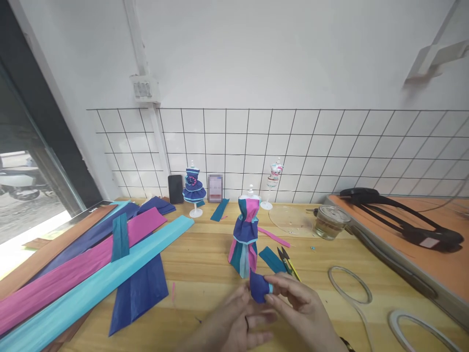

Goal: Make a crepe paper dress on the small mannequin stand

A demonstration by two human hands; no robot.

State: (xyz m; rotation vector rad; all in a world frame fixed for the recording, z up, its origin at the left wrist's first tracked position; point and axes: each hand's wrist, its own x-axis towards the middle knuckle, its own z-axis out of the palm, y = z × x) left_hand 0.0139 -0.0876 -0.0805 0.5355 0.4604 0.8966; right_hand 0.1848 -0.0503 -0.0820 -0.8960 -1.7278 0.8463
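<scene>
Between my hands is a small navy blue paper piece (pixel 259 288) with a light blue edge. My right hand (pixel 298 303) pinches it at its light blue edge between thumb and fingers. My left hand (pixel 238 320), smeared by motion, is at the piece's left side; whether its fingers grip it is unclear. Just beyond stands a miniature dress form (pixel 246 232) in a pink, teal and navy paper dress with a light blue trim. Beside it lie a teal strip (pixel 272 259), a thin pink strip (pixel 274 237) and yellow-handled snips (pixel 288 263).
Long crepe paper strips (pixel 91 274) cover the left of the table. At the back stand a navy-dressed form (pixel 193 188), a second form (pixel 273 181) and two phones (pixel 175 189). A glass jar (pixel 330 222) and rolls of white tape (pixel 351 286) are on the right.
</scene>
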